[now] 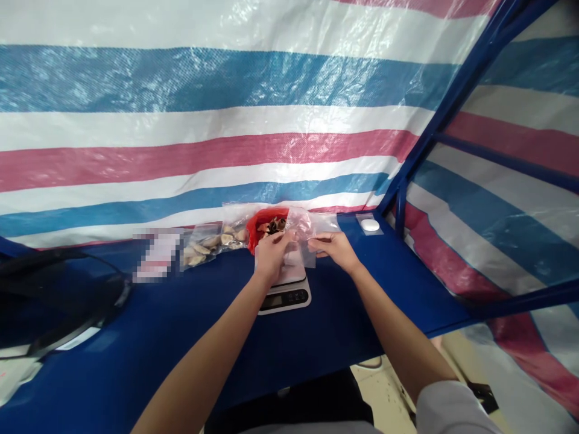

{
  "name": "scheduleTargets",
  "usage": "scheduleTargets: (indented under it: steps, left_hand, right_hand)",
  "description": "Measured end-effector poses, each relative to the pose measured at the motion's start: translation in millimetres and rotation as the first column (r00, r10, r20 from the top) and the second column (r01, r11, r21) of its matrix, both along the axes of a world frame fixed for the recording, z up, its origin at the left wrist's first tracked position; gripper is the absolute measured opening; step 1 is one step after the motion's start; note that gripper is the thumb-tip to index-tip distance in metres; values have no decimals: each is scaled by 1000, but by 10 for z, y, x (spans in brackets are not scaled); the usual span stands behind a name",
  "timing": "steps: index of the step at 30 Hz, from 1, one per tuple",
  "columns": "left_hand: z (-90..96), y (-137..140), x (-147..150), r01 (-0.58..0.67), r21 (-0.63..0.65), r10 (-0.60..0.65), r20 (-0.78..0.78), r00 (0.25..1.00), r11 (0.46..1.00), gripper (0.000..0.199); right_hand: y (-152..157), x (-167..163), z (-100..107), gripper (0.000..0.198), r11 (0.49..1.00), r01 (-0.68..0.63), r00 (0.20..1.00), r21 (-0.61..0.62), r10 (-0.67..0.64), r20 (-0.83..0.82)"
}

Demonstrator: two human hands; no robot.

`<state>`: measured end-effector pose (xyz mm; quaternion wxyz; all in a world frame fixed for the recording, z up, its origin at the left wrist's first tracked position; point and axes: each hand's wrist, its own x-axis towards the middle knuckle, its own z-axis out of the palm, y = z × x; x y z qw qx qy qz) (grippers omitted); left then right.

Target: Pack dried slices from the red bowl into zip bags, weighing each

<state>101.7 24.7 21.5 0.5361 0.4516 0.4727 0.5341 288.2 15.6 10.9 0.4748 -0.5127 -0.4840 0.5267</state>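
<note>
Above a white kitchen scale (286, 300) I hold a clear plastic bag (308, 256) between both hands. My left hand (273, 256) has its fingers closed on the bag's left side. At its right side my right hand (333, 248) pinches the edge. The bag looks empty, though part of it is hidden by my fingers. Just behind the scale lies a red bag (254, 232), open at the top, with brown curled dried pieces (277, 225) in it. The scale's plate is partly covered by my left hand and the bag.
Left of the red bag lie clear bags of pale dried slices (199, 250). A white oval object (370, 225) rests on clear plastic at the right. A black object (58, 295) stands at the far left of the blue table (181, 325). Blue frame bars (434, 138) and striped sheeting enclose the table.
</note>
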Motion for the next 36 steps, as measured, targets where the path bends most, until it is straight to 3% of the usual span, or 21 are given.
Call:
scheduleTargets:
  steps: [2, 5, 10, 14, 17, 20, 22, 24, 28, 30, 33, 36]
  left_hand:
    - [17, -4, -26, 50, -72, -42, 113, 993, 996, 33]
    - [78, -4, -30, 110, -152, -94, 105, 990, 982, 40]
    - [166, 61, 85, 123, -99, -121, 24, 992, 987, 39]
    - [143, 144, 206, 152, -25, -154, -77, 985, 988, 33]
    - [101, 198, 297, 184, 14, -181, -108, 977, 983, 31]
    - [79, 238, 388, 219, 24, -215, -120, 969, 975, 28]
    - [80, 260, 440, 253, 18, -249, -136, 959, 967, 27]
    - [91, 282, 480, 290, 12, -284, -163, 945, 957, 27]
    - [111, 318, 522, 332, 29, -312, -275, 910, 943, 27]
    - [102, 322, 524, 313, 95, -248, -415, 875, 945, 26]
    - [61, 291, 520, 262, 284, -16, -648, 761, 922, 21]
    - [32, 215, 555, 330, 483, 199, -759, 620, 811, 29]
  right_hand:
    - [18, 60, -11, 43, 1000, 5, 999, -22, -6, -39]
    - [30, 143, -10, 44, 1000, -8, 999, -21, 7, -39]
    - [89, 299, 31, 45, 997, -71, 997, 4, 71, 38]
    - [247, 488, 99, 52, 992, 81, 992, 93, -89, 85]
    - [398, 609, 181, 51, 956, 138, 971, 257, -182, 156]
    - [535, 673, 268, 41, 905, 36, 925, 425, -191, 329]
    - [611, 696, 307, 36, 886, -68, 876, 460, -167, 452]
    - [677, 718, 323, 32, 886, -156, 857, 437, -98, 506]
    - [809, 800, 309, 28, 905, -276, 883, 323, 107, 456]
    - [894, 865, 302, 29, 909, -311, 874, 276, 160, 458]
    - [1058, 971, 311, 30, 903, -348, 842, 253, 183, 508]
    - [1229, 1055, 342, 26, 882, -386, 790, 269, 166, 591]
